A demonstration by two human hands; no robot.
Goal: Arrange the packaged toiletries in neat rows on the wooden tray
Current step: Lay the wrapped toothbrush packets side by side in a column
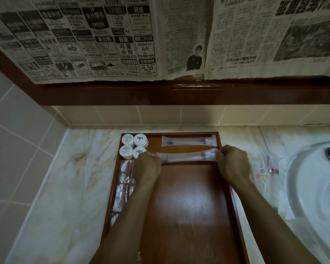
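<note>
Head view, left to right. Clear sachets (125, 173) lie in a column along the left wall of the wooden tray (187, 206); the lower ones are partly hidden by the left forearm, and their contents are hard to make out. Behind them, four round white jars (134, 146) fill the tray's far-left corner. The left hand (148, 166) pinches the left end of a long clear packet (187, 155); the right hand (233, 162) pinches its right end, so the packet spans the tray between them, parallel to and just in front of a second long packet (189, 141) lying against the far wall. Further packets (263, 169) lie blurred on the marble counter (65, 187). The basin (312, 187) is cut off at right.
</note>
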